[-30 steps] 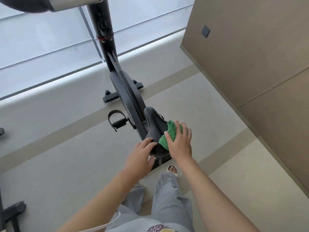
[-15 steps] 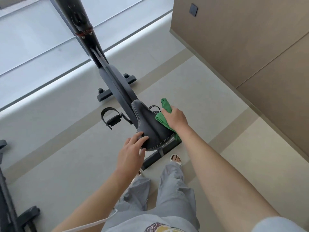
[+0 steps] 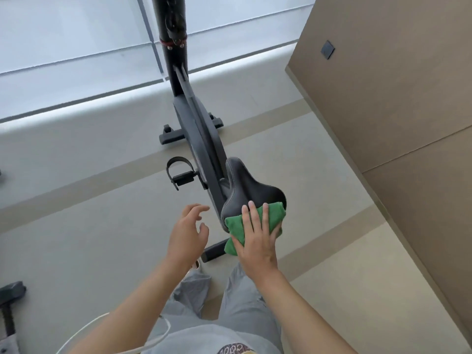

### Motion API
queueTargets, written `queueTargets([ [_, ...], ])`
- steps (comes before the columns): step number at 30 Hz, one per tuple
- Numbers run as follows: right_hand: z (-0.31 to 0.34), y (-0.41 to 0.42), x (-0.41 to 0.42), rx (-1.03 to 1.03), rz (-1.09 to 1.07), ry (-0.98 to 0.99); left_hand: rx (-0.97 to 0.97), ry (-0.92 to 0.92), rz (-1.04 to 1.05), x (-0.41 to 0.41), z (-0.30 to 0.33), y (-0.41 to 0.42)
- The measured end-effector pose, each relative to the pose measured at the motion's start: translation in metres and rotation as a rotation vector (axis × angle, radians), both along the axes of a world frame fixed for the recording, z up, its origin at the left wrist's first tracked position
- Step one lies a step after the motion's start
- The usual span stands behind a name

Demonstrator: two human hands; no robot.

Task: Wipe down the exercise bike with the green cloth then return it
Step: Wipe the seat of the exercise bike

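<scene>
Head view, listed outward from the cloth: green cloth (image 3: 255,226), folded, draped over the rear edge of the black saddle (image 3: 245,190) of your exercise bike (image 3: 199,129); your right hand (image 3: 258,241) lies flat on it, fingers straight and slightly apart, pressing it to the saddle; your left hand (image 3: 186,233) hovers just left of the saddle, fingers loosely curled, touching nothing; pedal (image 3: 181,175) with strap left of frame; pale floor (image 3: 89,226); tan wall panel (image 3: 396,98) at right
</scene>
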State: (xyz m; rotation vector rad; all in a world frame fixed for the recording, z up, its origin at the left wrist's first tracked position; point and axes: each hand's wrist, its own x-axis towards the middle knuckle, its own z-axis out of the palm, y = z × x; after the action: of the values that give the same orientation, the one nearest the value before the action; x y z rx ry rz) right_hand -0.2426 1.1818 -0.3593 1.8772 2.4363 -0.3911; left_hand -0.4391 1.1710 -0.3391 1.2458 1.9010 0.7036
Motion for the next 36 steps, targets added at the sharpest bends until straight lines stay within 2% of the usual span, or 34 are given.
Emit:
queueTargets([
  [5, 0.0, 0.005, -0.03, -0.022, -0.03, -0.181, 0.019, -0.029, 0.065, -0.018, 0.003, 0.005],
  [15, 0.006, 0.056, -0.075, -0.041, 0.406, -0.422, -0.005, -0.081, 0.047, -0.033, 0.0, -0.007],
  [19, 0.01, 0.079, -0.103, -0.177, 0.641, -0.595, 0.017, -0.079, 0.043, -0.038, 0.005, -0.011],
  [22, 0.011, 0.092, -0.119, -0.291, 0.707, -0.661, 0.022, -0.062, 0.038, -0.042, 0.01, -0.012],
  [25, 0.01, 0.092, -0.11, -0.257, 0.722, -0.565, 0.018, -0.042, 0.021, -0.045, 0.014, -0.01],
  [29, 0.002, 0.073, -0.06, -0.012, 0.643, -0.17, 0.03, -0.033, -0.025, -0.036, 0.021, 0.0],
  [32, -0.003, 0.054, -0.019, 0.102, 0.443, 0.063, 0.046, -0.041, -0.099, -0.022, 0.025, 0.011],
  [36, -0.014, 0.034, 0.01, 0.166, 0.062, 0.188, 0.034, -0.019, -0.217, -0.003, 0.026, 0.023],
])
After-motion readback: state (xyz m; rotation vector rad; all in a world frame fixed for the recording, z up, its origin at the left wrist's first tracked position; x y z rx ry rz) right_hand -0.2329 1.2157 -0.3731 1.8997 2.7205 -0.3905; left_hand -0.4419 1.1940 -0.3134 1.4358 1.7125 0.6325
